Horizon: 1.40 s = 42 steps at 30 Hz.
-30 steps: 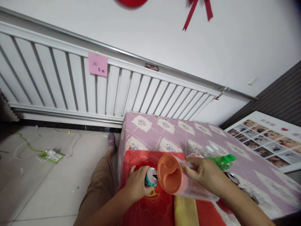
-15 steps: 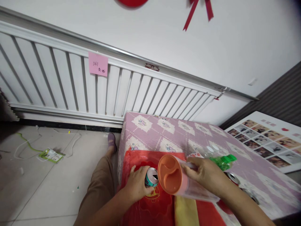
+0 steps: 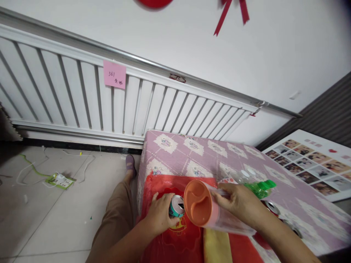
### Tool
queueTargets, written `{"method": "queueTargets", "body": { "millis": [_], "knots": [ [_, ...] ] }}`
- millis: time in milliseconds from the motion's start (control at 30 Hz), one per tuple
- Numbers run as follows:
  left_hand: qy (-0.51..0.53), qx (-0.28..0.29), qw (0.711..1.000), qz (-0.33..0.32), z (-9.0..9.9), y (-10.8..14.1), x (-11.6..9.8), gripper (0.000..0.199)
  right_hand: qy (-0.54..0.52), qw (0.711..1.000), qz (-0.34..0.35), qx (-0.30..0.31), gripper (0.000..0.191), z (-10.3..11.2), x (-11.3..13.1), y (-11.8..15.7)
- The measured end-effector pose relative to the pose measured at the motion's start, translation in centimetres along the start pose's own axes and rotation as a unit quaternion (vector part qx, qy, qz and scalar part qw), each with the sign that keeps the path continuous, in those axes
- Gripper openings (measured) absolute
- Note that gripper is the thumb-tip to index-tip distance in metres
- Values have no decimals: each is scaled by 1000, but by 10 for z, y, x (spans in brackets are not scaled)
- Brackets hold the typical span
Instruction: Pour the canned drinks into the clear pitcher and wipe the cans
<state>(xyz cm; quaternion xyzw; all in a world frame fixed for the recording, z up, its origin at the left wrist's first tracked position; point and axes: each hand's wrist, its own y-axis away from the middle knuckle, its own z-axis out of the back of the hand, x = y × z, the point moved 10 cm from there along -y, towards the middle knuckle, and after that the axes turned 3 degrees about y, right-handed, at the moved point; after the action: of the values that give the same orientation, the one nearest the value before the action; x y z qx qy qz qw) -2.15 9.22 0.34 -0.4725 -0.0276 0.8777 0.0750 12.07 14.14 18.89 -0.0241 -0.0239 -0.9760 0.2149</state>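
My left hand (image 3: 157, 216) is wrapped round a teal drink can (image 3: 177, 205) with an open silver top, over a red scalloped tray (image 3: 183, 241). In my right hand (image 3: 236, 199) is the handle of a clear plastic jug (image 3: 233, 221), which lies tilted with its orange lid (image 3: 197, 202) towards the can. The lid's rim is close beside the can's mouth; I cannot tell if they touch. No liquid shows between them. A folded yellow cloth (image 3: 217, 245) lies below the jug on red sheeting (image 3: 161, 179).
Green-capped bottles (image 3: 260, 188) and opened cans (image 3: 271, 207) stand at the right on the flowered bedspread (image 3: 189, 146). A photo board (image 3: 307, 164) leans beyond them. A white radiator (image 3: 164, 104) runs behind. A power strip (image 3: 60, 180) with cables lies on the floor.
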Motion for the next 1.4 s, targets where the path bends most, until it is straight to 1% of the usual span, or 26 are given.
{"method": "queueTargets", "body": {
  "millis": [267,633,833,1067,1400],
  "knots": [
    [0,2,1000,2,0,1,0,68,-4,1000,1,-2,29,-2,-2,0],
    [-2,3,1000,1,0,0,1,68,-5,1000,5,-15,30,1,-1,0],
    [-1,-1,1000,-1,-1,0,2,68,-4,1000,1,6,29,-3,-1,0],
    [2,-4,1000,-2,0,0,2,68,-8,1000,-5,14,30,-4,-1,1],
    [5,-8,1000,-8,0,1,1,69,6,1000,-5,8,29,-1,0,0]
  ]
}}
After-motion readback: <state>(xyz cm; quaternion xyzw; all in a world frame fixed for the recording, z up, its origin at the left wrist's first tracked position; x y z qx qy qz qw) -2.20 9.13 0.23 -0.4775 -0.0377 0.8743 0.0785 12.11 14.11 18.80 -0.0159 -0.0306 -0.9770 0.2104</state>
